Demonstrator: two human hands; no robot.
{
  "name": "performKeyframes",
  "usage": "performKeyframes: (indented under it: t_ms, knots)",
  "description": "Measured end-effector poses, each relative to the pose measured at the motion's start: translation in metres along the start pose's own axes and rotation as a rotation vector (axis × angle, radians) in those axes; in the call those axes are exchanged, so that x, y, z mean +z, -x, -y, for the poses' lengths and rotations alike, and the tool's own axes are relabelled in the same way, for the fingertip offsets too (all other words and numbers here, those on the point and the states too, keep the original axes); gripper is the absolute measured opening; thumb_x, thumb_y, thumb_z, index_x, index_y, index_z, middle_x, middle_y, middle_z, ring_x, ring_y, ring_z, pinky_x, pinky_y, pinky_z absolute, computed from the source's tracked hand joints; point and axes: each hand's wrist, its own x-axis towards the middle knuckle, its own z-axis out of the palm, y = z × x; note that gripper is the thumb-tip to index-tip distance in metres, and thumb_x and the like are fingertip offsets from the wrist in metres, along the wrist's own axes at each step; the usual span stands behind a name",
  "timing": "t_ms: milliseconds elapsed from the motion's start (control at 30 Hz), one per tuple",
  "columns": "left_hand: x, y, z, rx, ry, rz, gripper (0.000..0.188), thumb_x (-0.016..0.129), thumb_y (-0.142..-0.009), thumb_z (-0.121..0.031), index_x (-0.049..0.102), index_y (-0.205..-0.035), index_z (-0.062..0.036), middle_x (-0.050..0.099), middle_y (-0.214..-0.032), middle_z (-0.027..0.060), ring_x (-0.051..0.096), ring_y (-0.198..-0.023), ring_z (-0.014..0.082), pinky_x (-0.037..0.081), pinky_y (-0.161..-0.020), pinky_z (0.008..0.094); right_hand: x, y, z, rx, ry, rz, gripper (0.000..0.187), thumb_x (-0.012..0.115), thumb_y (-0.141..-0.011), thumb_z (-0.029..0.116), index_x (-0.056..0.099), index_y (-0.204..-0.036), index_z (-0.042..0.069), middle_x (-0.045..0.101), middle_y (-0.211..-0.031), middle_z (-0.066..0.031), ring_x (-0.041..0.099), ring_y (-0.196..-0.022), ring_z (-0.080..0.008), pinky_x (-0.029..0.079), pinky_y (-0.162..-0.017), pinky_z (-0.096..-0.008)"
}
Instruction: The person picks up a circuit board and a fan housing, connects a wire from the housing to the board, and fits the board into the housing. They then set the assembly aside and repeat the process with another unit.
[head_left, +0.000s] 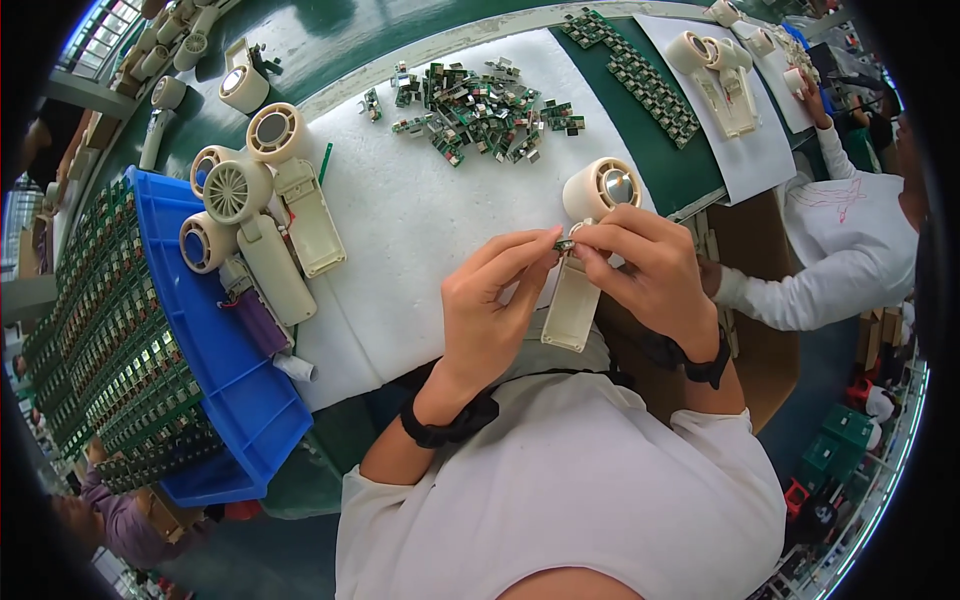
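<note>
A small green circuit board [563,245] sits between the fingertips of my two hands. My left hand [492,295] pinches it from the left. My right hand [645,262] is closed too, its thumb and fingers meeting beside the board over the fan's neck; what exactly they grip is hidden. Under them lies a cream handheld fan [590,190], its round head away from me and its hollow handle shell [573,308] pointing toward me. Beyond my hands, a heap of similar small circuit boards [485,112] lies on the white foam sheet [385,240].
Several cream fans [240,192] stand at the left beside a blue tray [245,400] with panels of green boards [130,350]. A green stick [326,162] lies near them. Far right are a board panel [640,80], more fan parts [715,80] and a co-worker's sleeve [830,265].
</note>
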Motion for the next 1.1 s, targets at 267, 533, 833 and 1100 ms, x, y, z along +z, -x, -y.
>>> performKeyframes:
  t_ms: [267,533,833,1100]
  knots:
    - [0.008,0.002,-0.006,0.233,-0.368,-0.096,0.034,0.067,-0.089,0.012,0.072,-0.121,0.0008,0.071,-0.112,0.016,0.073,-0.091,0.0218,0.059,-0.077,0.0295,0.011,0.003,0.009,-0.01,-0.03,-0.092,0.013,0.075,-0.081,-0.002,0.073,-0.093,0.001,0.062,-0.075,-0.005,0.057,-0.054,-0.013,0.045,-0.048,-0.0274]
    - [0.022,0.015,0.003,0.375,-0.535,-0.192,0.039,0.068,-0.087,0.014,0.072,-0.122,-0.0028,0.07,-0.112,0.0145,0.072,-0.087,0.0248,0.059,-0.074,0.0315,0.018,0.015,0.014,0.149,-0.124,-0.118,0.015,0.077,-0.078,-0.002,0.073,-0.092,0.0,0.061,-0.071,-0.004,0.052,-0.052,-0.0096,0.04,-0.049,-0.0247]
    - [-0.018,-0.022,-0.046,0.018,-0.387,-0.109,0.04,0.074,-0.089,-0.002,0.068,-0.129,-0.0064,0.064,-0.116,0.0184,0.069,-0.094,0.0252,0.058,-0.076,0.0343,-0.026,-0.023,-0.004,0.031,0.062,0.137,0.051,0.082,-0.079,0.005,0.067,-0.127,0.004,0.068,-0.111,-0.0135,0.065,-0.1,-0.0228,0.052,-0.085,-0.0352]
    - [-0.064,-0.093,-0.023,-0.019,-0.76,-0.375,0.033,0.064,-0.094,-0.008,0.063,-0.127,-0.0032,0.056,-0.121,0.0172,0.063,-0.099,0.0365,0.056,-0.082,0.0438,-0.04,-0.208,-0.037,0.002,-0.169,0.389,0.051,0.078,-0.09,0.019,0.062,-0.136,0.003,0.07,-0.122,-0.0141,0.069,-0.107,-0.0216,0.055,-0.091,-0.0371]
